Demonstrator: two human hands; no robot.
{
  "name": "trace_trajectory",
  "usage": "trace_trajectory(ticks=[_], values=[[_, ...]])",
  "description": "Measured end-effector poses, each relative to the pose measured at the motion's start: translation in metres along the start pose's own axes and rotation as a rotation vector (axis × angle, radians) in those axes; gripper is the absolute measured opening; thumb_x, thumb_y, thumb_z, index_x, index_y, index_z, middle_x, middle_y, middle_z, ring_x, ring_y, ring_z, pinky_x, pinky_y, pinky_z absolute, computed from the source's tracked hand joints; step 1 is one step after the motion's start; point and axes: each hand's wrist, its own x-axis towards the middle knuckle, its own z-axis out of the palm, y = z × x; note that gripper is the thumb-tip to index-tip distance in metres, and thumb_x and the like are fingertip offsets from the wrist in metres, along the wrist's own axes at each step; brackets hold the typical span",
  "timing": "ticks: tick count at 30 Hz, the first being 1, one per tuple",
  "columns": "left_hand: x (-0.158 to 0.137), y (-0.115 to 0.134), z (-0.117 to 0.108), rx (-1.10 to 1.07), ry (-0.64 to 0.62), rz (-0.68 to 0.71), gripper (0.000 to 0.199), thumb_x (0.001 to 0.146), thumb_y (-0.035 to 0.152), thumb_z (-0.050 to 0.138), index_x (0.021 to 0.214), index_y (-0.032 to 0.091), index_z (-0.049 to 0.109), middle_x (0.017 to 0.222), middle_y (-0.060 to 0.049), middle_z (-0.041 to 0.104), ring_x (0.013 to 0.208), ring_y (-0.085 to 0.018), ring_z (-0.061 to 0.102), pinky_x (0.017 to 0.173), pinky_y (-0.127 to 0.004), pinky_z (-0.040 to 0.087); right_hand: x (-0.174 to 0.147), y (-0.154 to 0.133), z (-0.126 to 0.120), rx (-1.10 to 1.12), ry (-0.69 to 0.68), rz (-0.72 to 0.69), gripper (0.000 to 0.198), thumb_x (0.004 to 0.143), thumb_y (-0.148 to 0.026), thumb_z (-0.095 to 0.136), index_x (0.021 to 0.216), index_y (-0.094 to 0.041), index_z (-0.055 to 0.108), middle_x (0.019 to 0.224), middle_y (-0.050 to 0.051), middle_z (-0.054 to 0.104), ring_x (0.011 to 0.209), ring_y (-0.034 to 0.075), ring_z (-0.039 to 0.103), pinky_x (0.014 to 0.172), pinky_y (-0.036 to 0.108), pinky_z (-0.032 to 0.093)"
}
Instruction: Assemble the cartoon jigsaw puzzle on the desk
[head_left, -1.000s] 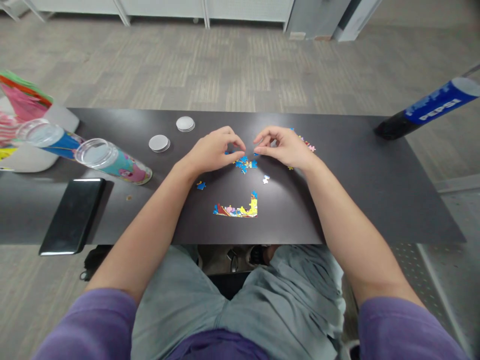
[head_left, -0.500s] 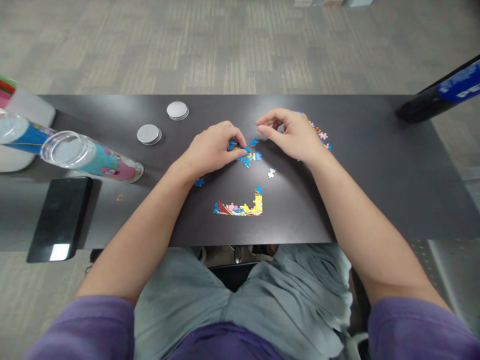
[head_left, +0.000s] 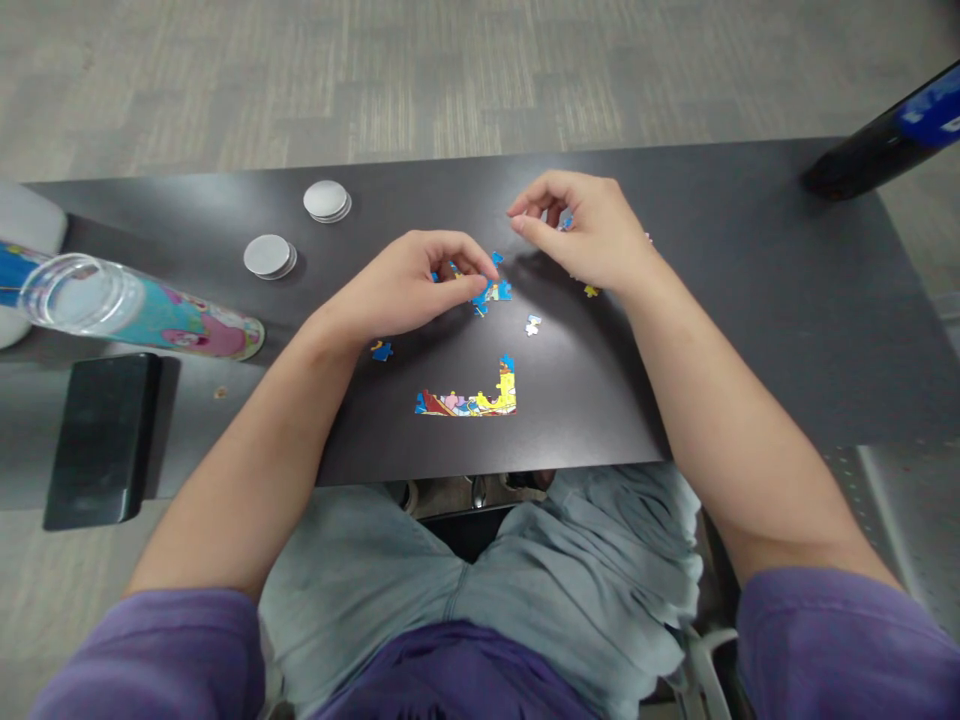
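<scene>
My left hand (head_left: 420,283) hovers over a small cluster of blue puzzle pieces (head_left: 496,291). Its thumb and forefinger are bent and slightly apart, partly covering the cluster. My right hand (head_left: 574,225) is raised farther back, fingers loosely curled, with no piece visible between thumb and forefinger. Other pieces lie under and behind it, among them a yellow piece (head_left: 592,291), mostly hidden by the hand. A joined L-shaped puzzle strip (head_left: 480,404) in red, yellow and blue lies nearer me. A whitish piece (head_left: 533,325) and a blue piece (head_left: 382,351) lie apart.
Two stacks of white discs, a nearer stack (head_left: 268,256) and a farther stack (head_left: 326,200), sit on the dark table (head_left: 765,300). At left are a clear-topped picture tube (head_left: 195,325) and a black phone (head_left: 105,440). A dark bottle (head_left: 862,160) stands at the far right.
The view has shifted a little. My left thumb and forefinger have shifted over the blue cluster. My right hand has moved slightly farther back, uncovering a yellow piece beside it.
</scene>
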Motion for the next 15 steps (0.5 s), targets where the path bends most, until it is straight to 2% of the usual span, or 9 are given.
trace_trajectory(ticks=[6, 10, 15], values=[[-0.009, 0.015, 0.006, -0.046, -0.155, -0.052, 0.029, 0.101, 0.05, 0.104, 0.112, 0.025, 0.095, 0.097, -0.003, 0.09, 0.095, -0.022, 0.085, 0.09, -0.033, 0.065, 0.0, -0.001, -0.003, -0.166, -0.009, -0.074, 0.018, 0.096, -0.056, 0.094, 0.104, -0.043, 0.085, 0.106, 0.0, 0.093, 0.088, 0.032, 0.07, 0.1, 0.057, 0.056], [-0.011, 0.024, 0.017, -0.026, -0.205, -0.08, 0.021, 0.101, 0.046, 0.104, 0.107, 0.027, 0.097, 0.084, -0.001, 0.083, 0.091, -0.022, 0.083, 0.085, -0.033, 0.063, -0.001, -0.009, -0.005, -0.226, -0.028, -0.066, 0.012, 0.093, -0.047, 0.088, 0.101, -0.044, 0.08, 0.105, -0.001, 0.093, 0.086, 0.033, 0.071, 0.099, 0.057, 0.054], [-0.013, 0.03, 0.025, -0.005, -0.183, -0.088, 0.014, 0.103, 0.04, 0.101, 0.1, 0.027, 0.096, 0.074, 0.0, 0.075, 0.087, -0.022, 0.079, 0.083, -0.033, 0.063, -0.001, -0.016, -0.009, -0.338, -0.086, -0.069, 0.01, 0.097, -0.039, 0.08, 0.105, -0.042, 0.077, 0.115, 0.0, 0.097, 0.108, 0.037, 0.084, 0.115, 0.06, 0.052]])
